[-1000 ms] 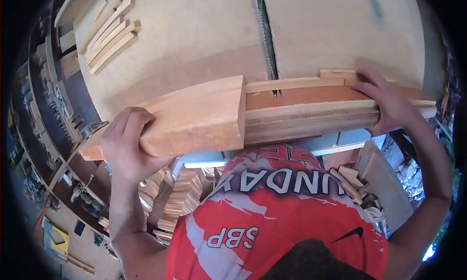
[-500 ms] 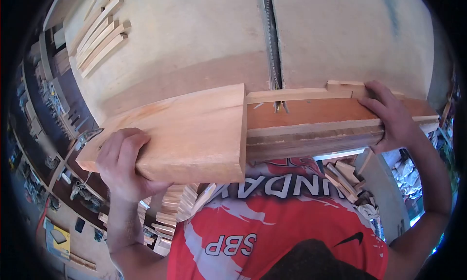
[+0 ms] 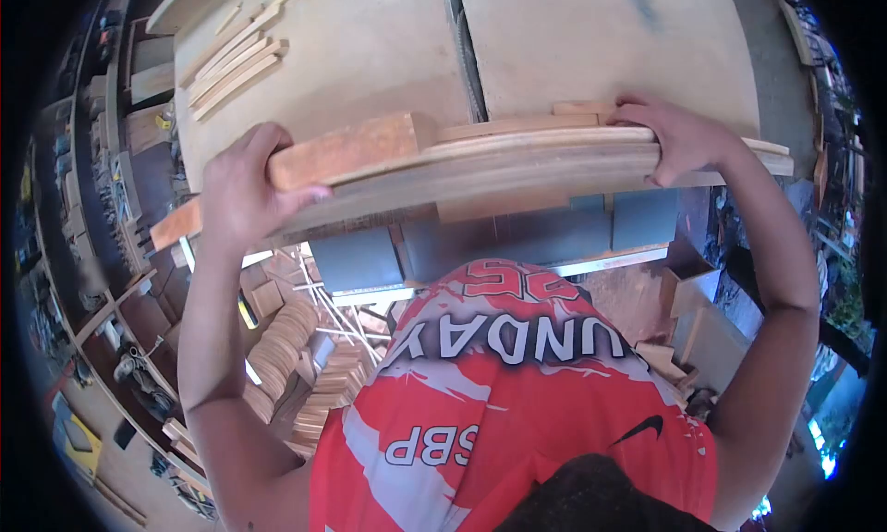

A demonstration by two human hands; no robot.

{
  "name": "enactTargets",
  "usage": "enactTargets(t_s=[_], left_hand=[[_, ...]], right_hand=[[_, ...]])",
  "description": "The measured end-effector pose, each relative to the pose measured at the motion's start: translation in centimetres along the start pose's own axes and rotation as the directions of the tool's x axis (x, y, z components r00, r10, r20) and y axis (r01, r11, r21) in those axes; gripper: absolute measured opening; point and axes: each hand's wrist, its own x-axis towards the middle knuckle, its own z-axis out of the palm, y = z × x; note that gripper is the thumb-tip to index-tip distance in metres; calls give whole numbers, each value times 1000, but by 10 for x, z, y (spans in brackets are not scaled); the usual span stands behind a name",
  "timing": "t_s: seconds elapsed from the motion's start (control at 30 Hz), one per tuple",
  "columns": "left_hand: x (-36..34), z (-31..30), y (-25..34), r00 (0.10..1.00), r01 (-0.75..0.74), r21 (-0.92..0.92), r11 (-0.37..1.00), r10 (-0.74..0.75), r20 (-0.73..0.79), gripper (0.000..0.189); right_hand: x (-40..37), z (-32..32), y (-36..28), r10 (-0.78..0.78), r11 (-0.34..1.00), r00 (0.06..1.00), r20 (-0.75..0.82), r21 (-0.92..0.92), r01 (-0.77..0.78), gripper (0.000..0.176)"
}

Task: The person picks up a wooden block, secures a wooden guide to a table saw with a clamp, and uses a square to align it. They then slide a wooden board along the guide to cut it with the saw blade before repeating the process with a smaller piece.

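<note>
A thick light wooden board (image 3: 356,151) lies at the left, seen nearly edge-on, with my left hand (image 3: 248,185) wrapped round it, thumb on the near side. Beside it a long wooden sled (image 3: 545,162) spans the near edge of the pale table. My right hand (image 3: 674,139) grips the sled's right part, fingers over the top by a small wood block (image 3: 577,109) and thumb on the near face. The underside of the board is hidden.
The pale worktable (image 3: 370,42) has a dark slot (image 3: 469,61) with a toothed blade or chain running away from me. Several thin wood strips (image 3: 236,70) lie at its far left. Stacked curved wood pieces (image 3: 282,352) stand below left, near shelves of tools.
The board and sled now appear more edge-on and higher in view, and the board's broad face no longer shows. Both hands have moved up in view, still holding on.
</note>
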Motion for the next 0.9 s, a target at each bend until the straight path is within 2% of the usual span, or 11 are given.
enactTargets(t_s=[0.03,0.1,0.17,0.3,0.37,0.4,0.47,0.5,0.57,0.8,0.9], left_hand=[[-1,-2,2,1000,11,-2,1000,-11,18,68],[0,-5,2,1000,25,8,1000,-25,13,68],[1,-6,0,989,66,28,997,-69,132,68],[-4,4,-10,996,69,45,997,-71,44,69],[-5,-4,-4,974,150,-32,988,-142,175,70],[-11,0,-8,976,167,-25,986,-162,147,70],[-18,16,-19,994,85,-28,996,-87,-69,72],[-26,7,-6,991,100,-19,995,-101,-89,72],[-46,-1,21,970,191,25,981,-193,151,74],[-81,9,38,966,207,71,976,-216,139,72],[-90,18,31,983,183,11,983,-183,-11,71]], right_hand=[[1,1,0,14,999,999,39,52,-16,84],[4,-1,4,-17,1000,1000,21,-5,18,81],[4,2,6,-11,999,998,66,35,8,80],[3,10,11,8,997,998,57,73,-12,75],[5,10,13,51,967,988,144,241,-85,72],[2,11,5,36,975,990,138,215,-65,72],[-2,11,-5,37,997,995,95,59,-42,72],[-7,15,-8,22,999,996,90,38,-26,72],[-19,32,-10,-14,994,982,187,108,-6,76],[-40,68,-6,-40,998,997,71,56,36,79],[-35,67,-17,-63,998,992,110,36,59,78]])
